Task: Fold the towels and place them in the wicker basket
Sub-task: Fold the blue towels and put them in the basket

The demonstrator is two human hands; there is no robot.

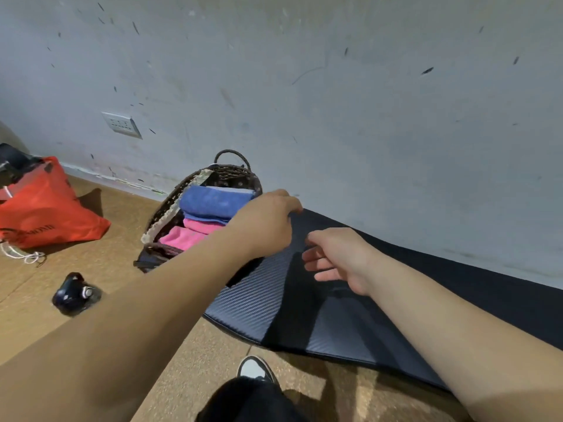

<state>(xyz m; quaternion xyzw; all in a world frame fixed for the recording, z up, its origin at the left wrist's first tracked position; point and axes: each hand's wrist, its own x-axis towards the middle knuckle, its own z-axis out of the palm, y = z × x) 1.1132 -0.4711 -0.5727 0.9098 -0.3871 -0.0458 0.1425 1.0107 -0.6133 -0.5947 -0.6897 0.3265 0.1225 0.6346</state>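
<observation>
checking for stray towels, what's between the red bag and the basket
Only bare floor lies between bag and basket, per the head view.

Bright, even indoor light falls from above. A broad, soft-edged shadow lies on the black mat (350, 324) just under the fingers of the right hand (338, 257), with a dull sheen beside it. The wide lens bows the wall (335, 102) and the mat's edge; fine detail looks slightly smeared.
</observation>
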